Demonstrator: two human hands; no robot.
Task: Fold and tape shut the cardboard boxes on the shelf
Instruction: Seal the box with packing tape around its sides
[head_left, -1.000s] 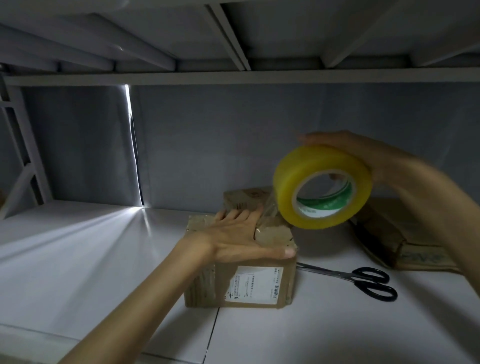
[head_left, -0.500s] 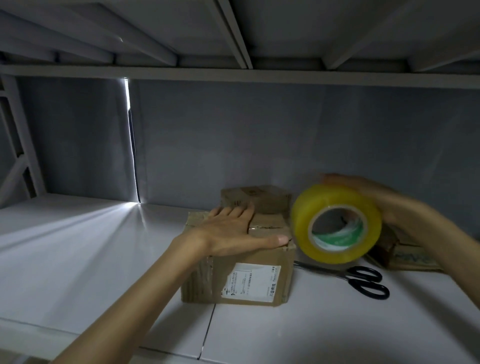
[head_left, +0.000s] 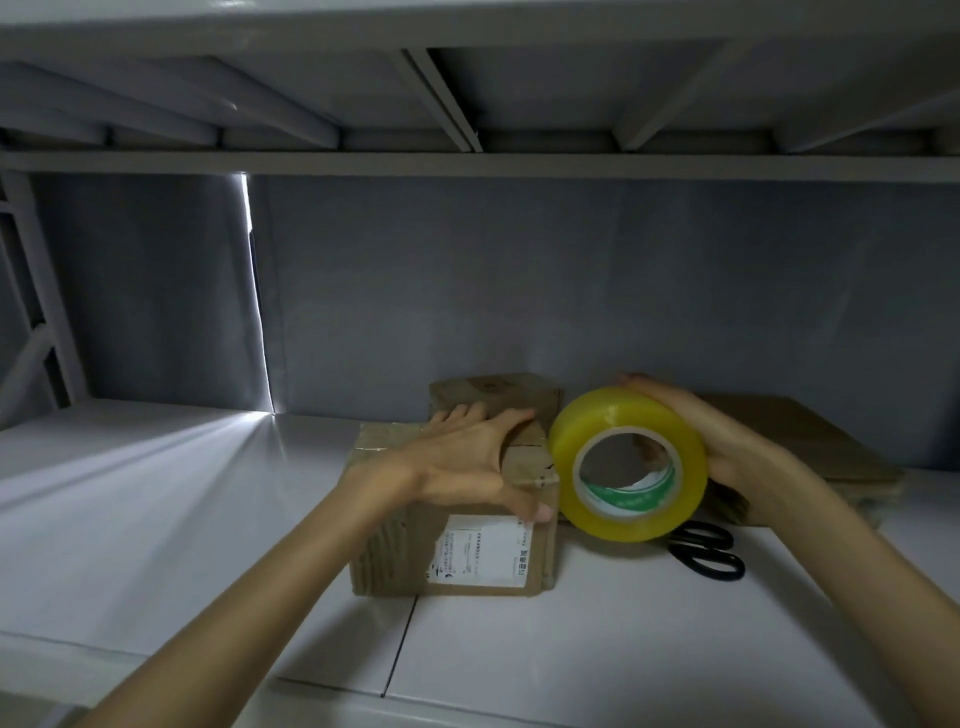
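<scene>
Front box (head_left: 457, 525) on shelf (head_left: 156, 519), flaps folded; left hand (head_left: 467, 462) flat on its lid, right hand (head_left: 727, 447) clasping tape roll (head_left: 628, 462) beside it. Sealing likely midway; flat boxes (head_left: 810, 441) unfolded

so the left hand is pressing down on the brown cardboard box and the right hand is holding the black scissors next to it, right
Not quite: the right hand holds a yellow roll of tape. The head view shows the black scissors lying on the shelf. The left hand does press on the brown cardboard box.
</scene>
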